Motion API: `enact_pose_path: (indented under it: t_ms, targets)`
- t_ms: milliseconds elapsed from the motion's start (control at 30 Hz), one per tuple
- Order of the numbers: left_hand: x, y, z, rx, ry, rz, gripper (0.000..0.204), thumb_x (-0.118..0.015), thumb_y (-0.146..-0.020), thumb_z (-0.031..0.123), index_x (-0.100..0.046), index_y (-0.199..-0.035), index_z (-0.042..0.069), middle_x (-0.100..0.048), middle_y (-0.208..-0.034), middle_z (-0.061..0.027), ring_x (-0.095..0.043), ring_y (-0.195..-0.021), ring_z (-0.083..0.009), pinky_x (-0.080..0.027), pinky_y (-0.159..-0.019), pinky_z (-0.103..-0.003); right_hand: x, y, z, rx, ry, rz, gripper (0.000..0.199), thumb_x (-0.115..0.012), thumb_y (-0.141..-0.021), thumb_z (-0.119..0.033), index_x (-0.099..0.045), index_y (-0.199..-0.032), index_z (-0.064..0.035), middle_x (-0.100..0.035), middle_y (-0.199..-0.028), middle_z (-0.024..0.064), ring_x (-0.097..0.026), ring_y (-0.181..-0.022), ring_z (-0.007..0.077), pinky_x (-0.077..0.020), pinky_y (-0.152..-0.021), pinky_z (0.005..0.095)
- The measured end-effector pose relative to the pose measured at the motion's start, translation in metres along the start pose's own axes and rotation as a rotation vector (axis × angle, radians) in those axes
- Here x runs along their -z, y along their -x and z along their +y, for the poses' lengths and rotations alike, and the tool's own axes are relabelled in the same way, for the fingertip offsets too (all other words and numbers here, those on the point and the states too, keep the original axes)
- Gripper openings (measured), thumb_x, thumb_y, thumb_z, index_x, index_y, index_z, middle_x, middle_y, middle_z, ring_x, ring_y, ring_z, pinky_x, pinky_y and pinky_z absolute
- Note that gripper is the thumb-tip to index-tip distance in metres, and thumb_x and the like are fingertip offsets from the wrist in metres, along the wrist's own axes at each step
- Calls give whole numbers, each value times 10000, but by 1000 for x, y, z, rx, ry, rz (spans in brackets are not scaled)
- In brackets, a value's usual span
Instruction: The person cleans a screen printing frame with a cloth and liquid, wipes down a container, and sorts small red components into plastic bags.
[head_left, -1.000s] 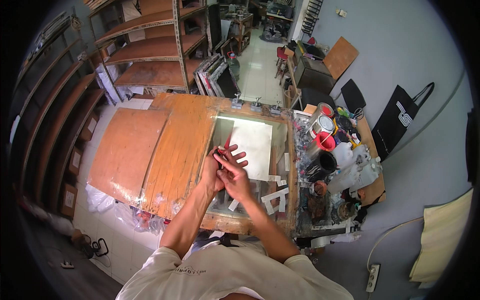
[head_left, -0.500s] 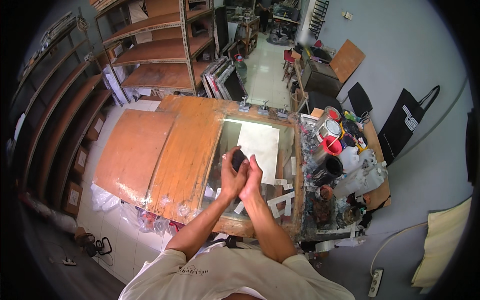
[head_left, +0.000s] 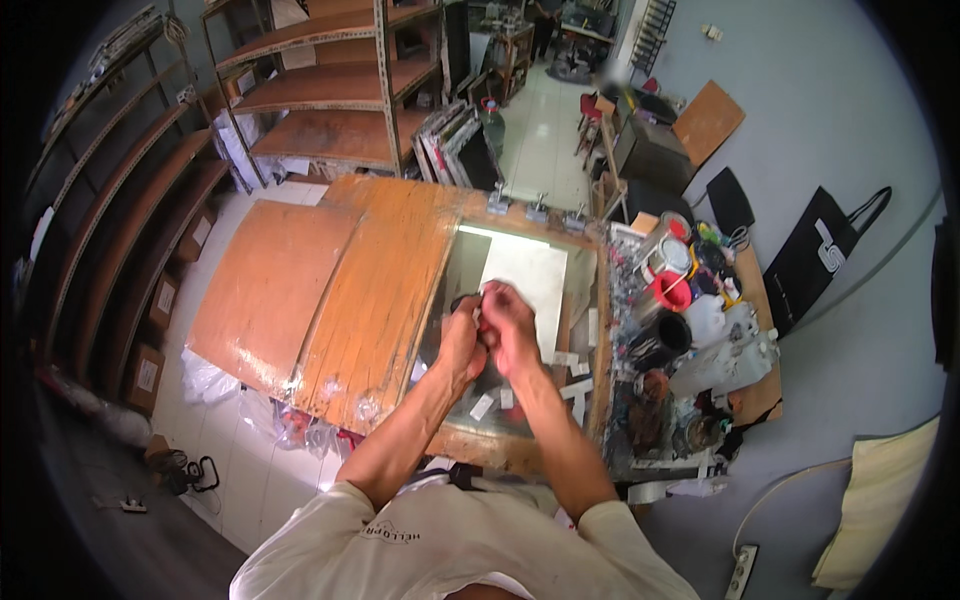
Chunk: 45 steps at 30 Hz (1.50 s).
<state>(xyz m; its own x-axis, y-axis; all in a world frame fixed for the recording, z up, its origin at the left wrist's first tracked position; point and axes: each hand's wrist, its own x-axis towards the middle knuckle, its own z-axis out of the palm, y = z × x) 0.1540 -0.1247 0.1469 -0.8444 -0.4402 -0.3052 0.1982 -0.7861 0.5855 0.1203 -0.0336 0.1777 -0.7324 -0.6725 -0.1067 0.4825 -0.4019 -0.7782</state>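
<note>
Both my hands are together above the glass panel (head_left: 468,262) set in the wooden table. In my left hand (head_left: 461,340) is a small black rounded object (head_left: 461,300), mostly covered by the fingers. My right hand (head_left: 510,328), blurred by motion, is closed against the left one at the same object; its fingertips are hard to make out. Beneath them, a white sheet (head_left: 543,275) lies on the glass. White strips (head_left: 577,385) and small white pieces (head_left: 481,407) are scattered nearer to me and on the sheet's right.
Metal clamps (head_left: 536,208) line the glass's far edge. A brown board (head_left: 270,290) covers the table's left end. On the right stand paint cans (head_left: 668,258), a black container (head_left: 660,338) and plastic jugs (head_left: 722,365). Shelves (head_left: 330,135) rise at the far left.
My right hand has come up and over toward the left fingers, its fingers now curled. The black object is more hidden. The whole view has shifted slightly.
</note>
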Motion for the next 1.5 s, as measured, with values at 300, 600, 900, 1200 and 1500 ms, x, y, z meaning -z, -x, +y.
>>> enact_pose_path:
  t_ms: [300, 600, 900, 1200, 1500]
  targets:
    - [-11, 20, -4, -602, -698, 117, 279, -529, -899, 27, -540, -1173, -27, -629, -954, -118, -613, -837, -186, -504, -744, -281, -2, -10, 19, -18, -818, -68, 867, -357, -845, -770, -543, -1153, 19, -609, -1005, 110, -566, -855, 200, -444, -836, 297]
    - [-2, 7, 7, -25, 125, 213, 491, -354, -1000, 464, -585, -993, 31, -645, -960, -113, -615, -899, -222, -466, -875, -383, 9, -21, 17, 81, -810, -188, 1076, -294, -762, -865, -260, -1475, -60, -262, -1526, 160, -292, -1400, 330, -264, -1127, 428]
    - [-13, -1, 16, -361, -528, 187, 297, -506, -943, 104, -544, -1208, -25, -620, -1132, -167, -649, -970, -250, -517, -827, -320, -11, -13, 48, 335, 79, -226, 1022, -93, -802, -830, -135, -1525, -108, -86, -1598, 36, -26, -1468, 196, 36, -1175, 373]
    - [25, -17, 16, -184, -331, 127, 616, -371, -993, 520, -423, -1370, 37, -511, -1302, -188, -528, -1178, -305, -497, -900, -432, -12, 15, 59, 262, 335, -237, 577, -529, -973, -305, -330, -1469, -87, -224, -1566, 48, -185, -1442, 227, -192, -1162, 362]
    - [80, 2, 35, 144, -568, 109, 379, -575, -938, 434, -643, -948, 61, -607, -709, -44, -534, -459, -140, -358, -360, -303, 61, -2, -47, 363, 1936, -690, 665, -749, -772, -354, -486, -1380, -297, -178, -1566, 153, -3, -1456, 388, 76, -1063, 698]
